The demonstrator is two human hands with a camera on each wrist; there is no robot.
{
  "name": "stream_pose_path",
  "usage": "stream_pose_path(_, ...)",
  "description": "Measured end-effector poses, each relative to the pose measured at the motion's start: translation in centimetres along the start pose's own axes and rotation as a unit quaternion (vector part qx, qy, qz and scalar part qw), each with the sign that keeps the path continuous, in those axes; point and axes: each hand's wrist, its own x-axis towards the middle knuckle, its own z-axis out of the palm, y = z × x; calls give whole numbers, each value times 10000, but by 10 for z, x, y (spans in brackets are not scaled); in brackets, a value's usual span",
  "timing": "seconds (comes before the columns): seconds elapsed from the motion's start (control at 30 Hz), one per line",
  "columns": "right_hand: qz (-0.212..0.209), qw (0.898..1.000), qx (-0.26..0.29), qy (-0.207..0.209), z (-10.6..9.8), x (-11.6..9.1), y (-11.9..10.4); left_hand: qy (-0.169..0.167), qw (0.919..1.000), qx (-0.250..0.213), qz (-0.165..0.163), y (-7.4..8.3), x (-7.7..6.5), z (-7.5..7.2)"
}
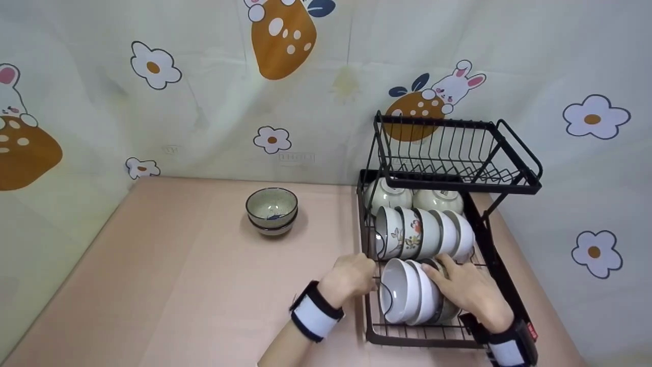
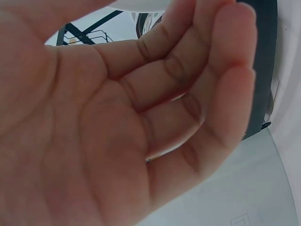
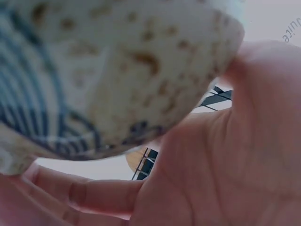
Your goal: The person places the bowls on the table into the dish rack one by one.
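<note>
My right hand (image 1: 471, 288) grips a speckled bowl (image 3: 141, 70) with blue line patterns, its thumb near the rim and its fingers round the outside by the foot. The bowl stands on its side behind two white bowls (image 1: 400, 290) in the front row of a black dish rack (image 1: 428, 340). Over the rack's left edge, my left hand (image 1: 351, 275) is beside the nearest white bowl. Its fingers (image 2: 230, 103) are loosely bent in the left wrist view, with no object showing in the palm.
A second row of bowls (image 1: 407, 234) stands behind, some with flowers. Two pale bowls (image 1: 389, 196) lie upside down at the back, under the upper wire basket (image 1: 443, 145). On the pink table (image 1: 178, 285), two stacked bowls (image 1: 272, 206) are left of the rack.
</note>
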Motion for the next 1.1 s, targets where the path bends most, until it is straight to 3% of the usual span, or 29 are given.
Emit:
stream_pose_path(0.23,4,9999,14,-166,-3,-1,1,-25,10000,-50,-1,-1,0,1)
stream_pose_path(0.4,59,10000,24,74,-8,-1,3,-23,9999,-124,-25,-1,0,1)
stream_pose_path(0.57,176,9971,57,739,-13,1,4,-53,9998,-198,-47,-1,0,0)
stream_pose_path(0.73,20,9837,267,1779,-13,3,4,-92,9995,-285,35,-2,-2,-2)
stream_pose_path(0.83,-161,9769,347,2100,-12,3,3,-53,9992,-395,71,-6,-2,-5)
stream_pose_path(1.0,-196,9751,367,2178,-11,4,2,320,9967,-704,-239,-22,-1,-14)
stream_pose_path(1.1,-164,9762,387,2126,-11,4,3,831,9930,-653,-530,-39,-2,-20)
